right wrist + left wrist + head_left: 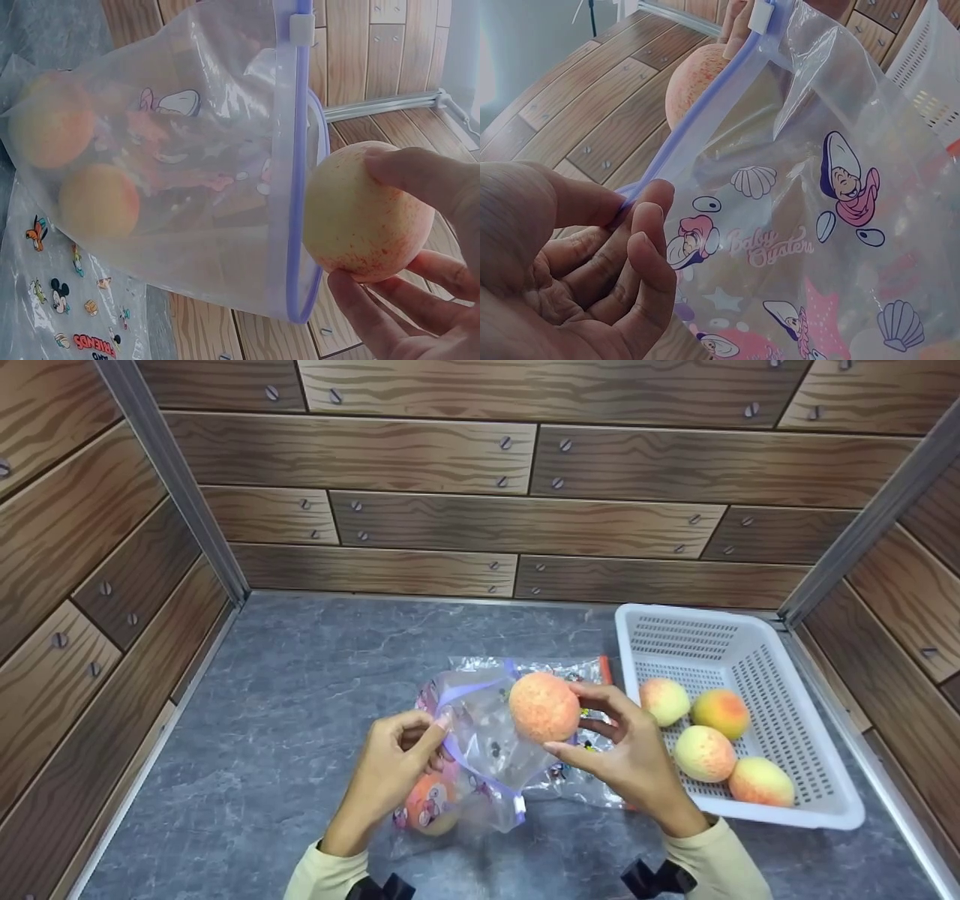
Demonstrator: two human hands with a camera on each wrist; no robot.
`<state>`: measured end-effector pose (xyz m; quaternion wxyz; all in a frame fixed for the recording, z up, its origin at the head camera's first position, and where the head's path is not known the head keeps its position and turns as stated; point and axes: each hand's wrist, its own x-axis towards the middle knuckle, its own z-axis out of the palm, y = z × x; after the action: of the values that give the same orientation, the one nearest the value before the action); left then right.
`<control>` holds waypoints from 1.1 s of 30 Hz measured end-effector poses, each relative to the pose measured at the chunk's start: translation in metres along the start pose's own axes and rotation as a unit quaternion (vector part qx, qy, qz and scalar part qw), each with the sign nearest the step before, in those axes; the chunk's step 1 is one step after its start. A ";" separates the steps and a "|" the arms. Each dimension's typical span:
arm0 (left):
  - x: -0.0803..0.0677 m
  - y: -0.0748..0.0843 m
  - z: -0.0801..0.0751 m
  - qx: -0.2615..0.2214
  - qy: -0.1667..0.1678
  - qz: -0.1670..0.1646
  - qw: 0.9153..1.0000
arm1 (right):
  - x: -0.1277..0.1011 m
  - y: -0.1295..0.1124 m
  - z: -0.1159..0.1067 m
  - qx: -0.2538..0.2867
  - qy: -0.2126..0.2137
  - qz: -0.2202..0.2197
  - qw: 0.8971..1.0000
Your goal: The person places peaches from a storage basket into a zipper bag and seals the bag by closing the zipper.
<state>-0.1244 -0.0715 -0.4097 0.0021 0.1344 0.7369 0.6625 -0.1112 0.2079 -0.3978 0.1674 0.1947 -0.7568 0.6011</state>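
Right hand [626, 757] grips a peach [544, 707] at the mouth of the bag [487, 735]; left hand [397, 761] pinches the bag's rim, holding it above the surface [300, 697] beside the basket [817, 810].

Peach [543, 707] at open mouth of printed zip bag [480, 735].

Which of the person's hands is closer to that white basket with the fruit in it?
The right hand, holding a peach just beside the basket. The left hand pinches the zip bag farther away.
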 end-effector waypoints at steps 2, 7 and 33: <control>0.000 0.000 0.000 -0.001 0.001 0.000 1.000 | 0.000 0.000 0.000 -0.005 -0.002 -0.001 1.000; -0.001 0.000 -0.001 -0.001 0.003 0.004 1.000 | 0.000 0.001 0.001 -0.008 -0.010 0.002 1.000; -0.001 -0.003 -0.005 -0.015 0.008 0.005 1.000 | 0.006 0.005 -0.065 -0.070 0.145 -0.036 0.986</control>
<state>-0.1246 -0.0773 -0.4126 -0.0056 0.1328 0.7263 0.6744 -0.1174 0.2717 -0.3849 0.3102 0.1203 -0.7569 0.5625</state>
